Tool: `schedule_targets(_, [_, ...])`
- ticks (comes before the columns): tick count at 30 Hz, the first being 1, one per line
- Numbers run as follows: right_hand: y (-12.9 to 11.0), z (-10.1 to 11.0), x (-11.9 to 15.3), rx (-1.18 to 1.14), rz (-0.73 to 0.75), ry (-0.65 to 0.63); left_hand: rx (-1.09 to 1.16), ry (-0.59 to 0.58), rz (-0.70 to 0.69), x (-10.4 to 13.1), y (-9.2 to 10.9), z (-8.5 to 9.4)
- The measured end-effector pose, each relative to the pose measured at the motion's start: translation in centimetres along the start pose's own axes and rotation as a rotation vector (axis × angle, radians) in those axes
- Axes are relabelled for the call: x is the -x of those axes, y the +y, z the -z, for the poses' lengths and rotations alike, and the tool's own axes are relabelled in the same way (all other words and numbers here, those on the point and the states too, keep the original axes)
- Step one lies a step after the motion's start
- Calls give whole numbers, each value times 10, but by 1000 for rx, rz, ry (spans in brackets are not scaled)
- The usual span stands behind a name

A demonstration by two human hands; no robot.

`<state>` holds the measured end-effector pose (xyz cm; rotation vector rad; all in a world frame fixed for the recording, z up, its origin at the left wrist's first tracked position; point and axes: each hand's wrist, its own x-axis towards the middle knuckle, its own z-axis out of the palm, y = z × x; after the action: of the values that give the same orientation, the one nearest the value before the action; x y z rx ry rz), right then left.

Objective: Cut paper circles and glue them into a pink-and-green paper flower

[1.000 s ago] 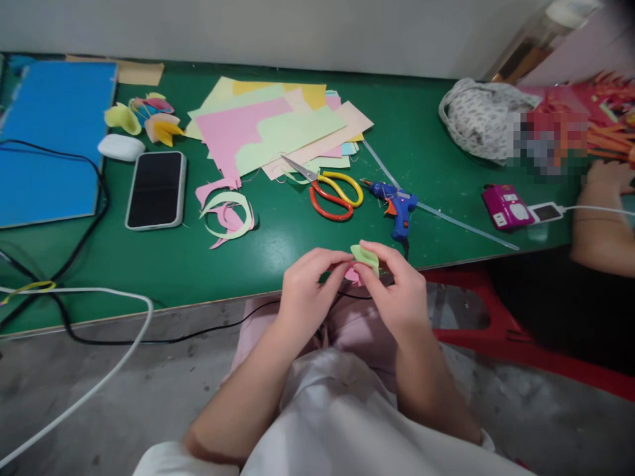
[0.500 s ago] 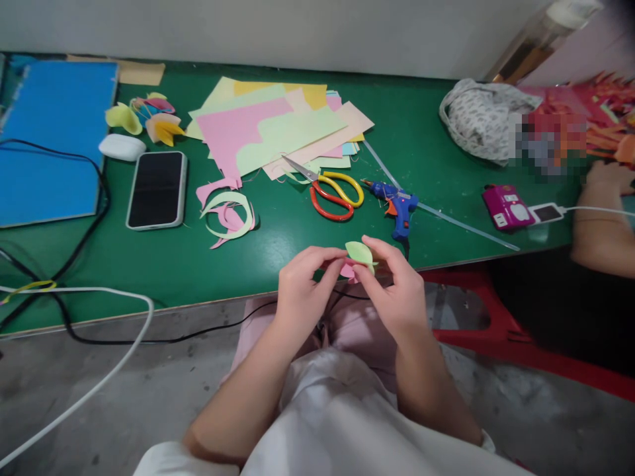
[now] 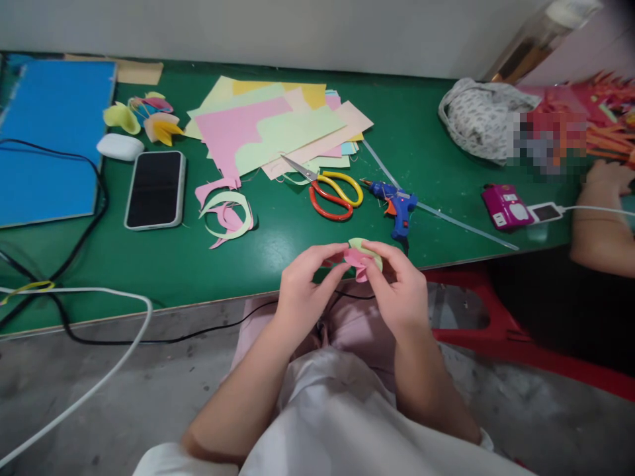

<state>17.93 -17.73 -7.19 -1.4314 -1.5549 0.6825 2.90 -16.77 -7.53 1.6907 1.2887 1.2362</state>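
Between my fingertips, over the table's front edge, is a small pink and green paper flower (image 3: 356, 256). Its pink part faces me and a green piece shows behind it. My left hand (image 3: 308, 281) pinches it from the left with thumb and forefinger. From the other side my right hand (image 3: 401, 287) grips it, thumb on the pink part and fingers behind the green. Beyond my hands lie scissors (image 3: 337, 196) with red and yellow handles, and a blue glue gun (image 3: 401, 206) with a long clear glue stick in it.
Stacked coloured paper (image 3: 278, 129) lies at the back. Ring-shaped scraps (image 3: 231, 215), a phone (image 3: 155, 190), a white case (image 3: 120, 147), folded paper shapes (image 3: 163, 125) and a blue board (image 3: 54, 142) are left. Rightward are a patterned pouch (image 3: 476, 119), a purple box (image 3: 506, 206) and another person's arm (image 3: 600, 218).
The paper flower has turned between my fingers, so more of its pink part shows and the green has moved behind. Both hands stay in nearly the same place.
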Motion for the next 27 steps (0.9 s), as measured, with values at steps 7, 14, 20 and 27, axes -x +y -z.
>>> schedule_targets(7, [-5, -3, 0, -37, -3, -56, 9, 35, 26, -2, 2, 1])
schedule_targets(14, [-7, 0, -1, -49, -12, -59, -20, 93, -51, 0, 1, -2])
schedule_targets(20, [-9, 2, -2, -95, -50, -62, -112, 90, -175, -1, 1, -2])
schedule_targets(27, [-11, 2, -1, -144, -93, -84, -118, 104, -240, -2, 0, -2])
